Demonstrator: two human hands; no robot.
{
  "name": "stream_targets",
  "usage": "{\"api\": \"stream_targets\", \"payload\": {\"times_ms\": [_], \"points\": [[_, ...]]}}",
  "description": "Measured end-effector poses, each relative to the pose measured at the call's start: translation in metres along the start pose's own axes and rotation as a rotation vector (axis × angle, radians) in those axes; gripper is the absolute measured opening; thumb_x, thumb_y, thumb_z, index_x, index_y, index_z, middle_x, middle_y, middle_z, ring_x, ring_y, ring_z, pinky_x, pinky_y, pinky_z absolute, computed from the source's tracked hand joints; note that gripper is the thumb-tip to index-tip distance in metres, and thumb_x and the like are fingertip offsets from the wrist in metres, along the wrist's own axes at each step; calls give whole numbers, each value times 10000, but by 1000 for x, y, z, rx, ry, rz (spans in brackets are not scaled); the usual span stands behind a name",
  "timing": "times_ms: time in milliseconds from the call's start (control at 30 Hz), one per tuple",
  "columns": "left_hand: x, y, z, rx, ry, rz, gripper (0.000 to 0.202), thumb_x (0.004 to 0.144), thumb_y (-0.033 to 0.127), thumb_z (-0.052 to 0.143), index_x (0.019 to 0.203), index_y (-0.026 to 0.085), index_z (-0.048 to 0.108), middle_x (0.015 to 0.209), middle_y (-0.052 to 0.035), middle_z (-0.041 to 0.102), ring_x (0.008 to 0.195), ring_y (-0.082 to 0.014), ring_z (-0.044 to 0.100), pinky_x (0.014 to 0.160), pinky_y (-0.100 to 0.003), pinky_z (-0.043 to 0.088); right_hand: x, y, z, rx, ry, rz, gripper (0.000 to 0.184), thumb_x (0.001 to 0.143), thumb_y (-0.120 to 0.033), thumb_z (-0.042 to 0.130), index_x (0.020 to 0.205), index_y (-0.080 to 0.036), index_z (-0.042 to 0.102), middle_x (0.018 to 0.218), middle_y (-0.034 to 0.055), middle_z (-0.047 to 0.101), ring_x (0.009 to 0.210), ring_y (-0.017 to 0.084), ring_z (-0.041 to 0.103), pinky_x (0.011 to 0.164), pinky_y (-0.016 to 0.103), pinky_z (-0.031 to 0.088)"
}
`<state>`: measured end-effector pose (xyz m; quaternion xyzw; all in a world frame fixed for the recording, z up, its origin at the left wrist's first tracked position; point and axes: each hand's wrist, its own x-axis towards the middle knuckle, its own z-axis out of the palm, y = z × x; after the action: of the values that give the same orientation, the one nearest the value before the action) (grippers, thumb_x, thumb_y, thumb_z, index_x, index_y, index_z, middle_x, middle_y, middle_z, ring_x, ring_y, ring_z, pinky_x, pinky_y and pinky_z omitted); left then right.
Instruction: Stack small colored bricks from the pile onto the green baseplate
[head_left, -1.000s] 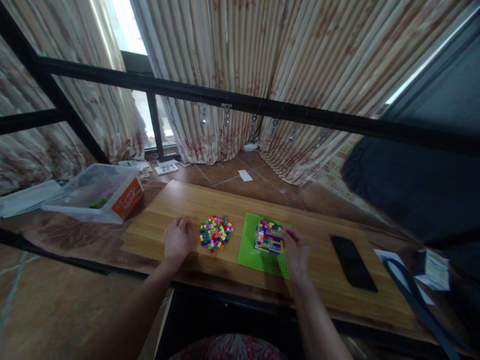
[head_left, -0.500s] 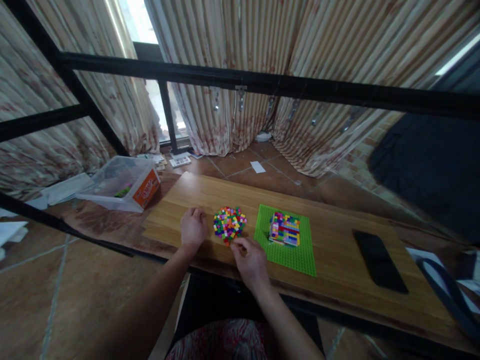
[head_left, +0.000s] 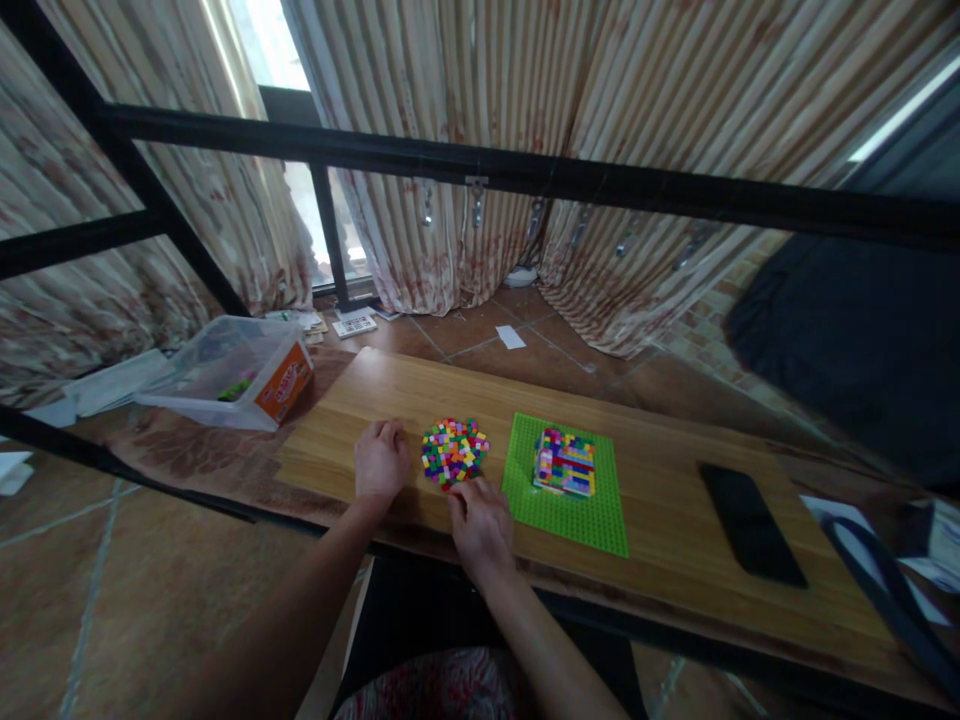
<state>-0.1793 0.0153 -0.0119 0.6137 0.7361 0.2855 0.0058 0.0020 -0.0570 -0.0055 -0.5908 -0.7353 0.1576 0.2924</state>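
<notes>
A round pile of small toy building bricks [head_left: 453, 452] in many colours lies on the wooden board [head_left: 660, 520]. Just left of the pile, my left hand [head_left: 382, 460] rests on the board with its fingers curled in; whatever may be inside them is hidden. My right hand [head_left: 482, 525] is at the near edge of the pile, thumb and fingers drawn together, and anything between them is too small to make out. To the right, a green studded baseplate [head_left: 559, 522] carries a blocky multicoloured brick build [head_left: 565, 463].
A black phone [head_left: 752, 525] lies toward the board's right end. Off the left end stands a clear plastic box [head_left: 210, 375] with an orange label. A black metal rail [head_left: 480, 165] crosses beyond the board, before striped curtains [head_left: 465, 90].
My right hand has shifted slightly left along the pile's near edge, its fingers more curled over. My left hand stays beside the pile. The whole view has shifted slightly.
</notes>
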Motion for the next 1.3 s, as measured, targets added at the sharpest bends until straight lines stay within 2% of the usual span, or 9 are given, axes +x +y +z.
{"api": "stream_targets", "payload": {"times_ms": [133, 267, 467, 633, 1000, 1300], "points": [[1, -1, 1, 22, 8, 5, 290, 874, 179, 430, 966, 168, 705, 1014, -125, 696, 998, -268, 635, 890, -398, 496, -8, 9, -13, 205, 17, 47, 207, 951, -199, 488, 903, -224, 688, 883, 39, 702, 822, 186, 644, 768, 284, 452], [1, -3, 2, 36, 9, 12, 298, 874, 183, 431, 983, 163, 707, 1006, -127, 697, 997, -271, 634, 888, -401, 499, -15, 22, -36, 328, 86, 92, 221, 954, -253, 493, 939, -217, 711, 925, 49, 724, 831, 180, 669, 762, 280, 481], [1, -4, 3, 32, 19, 14, 292, 866, 181, 438, 980, 168, 706, 1013, -122, 695, 994, -269, 637, 881, -394, 503, -10, 57, -77, 352, 290, 137, 259, 941, -364, 530, 979, -216, 739, 1000, 83, 736, 914, 210, 681, 823, 341, 517], [2, -5, 5, 25, 19, 38, 278, 868, 191, 440, 958, 172, 703, 994, -116, 695, 957, -265, 638, 871, -393, 499, 4, 87, -98, 311, 370, 173, 295, 928, -397, 531, 995, -202, 742, 1048, 102, 735, 970, 229, 670, 886, 394, 512], [3, -5, 4, 33, 23, 26, 281, 864, 185, 445, 966, 166, 706, 1010, -122, 696, 987, -269, 637, 877, -391, 503, 42, 109, -113, 53, 335, 117, 376, 917, -380, 433, 874, -197, 758, 913, 96, 721, 859, 228, 652, 836, 389, 500], [3, -5, 3, 32, 13, 24, 302, 876, 191, 428, 991, 170, 707, 1014, -122, 694, 979, -266, 636, 881, -389, 500, 52, 121, -103, -45, 272, 162, 287, 879, -311, 478, 932, -199, 737, 930, 101, 742, 849, 237, 673, 823, 391, 507]]}}
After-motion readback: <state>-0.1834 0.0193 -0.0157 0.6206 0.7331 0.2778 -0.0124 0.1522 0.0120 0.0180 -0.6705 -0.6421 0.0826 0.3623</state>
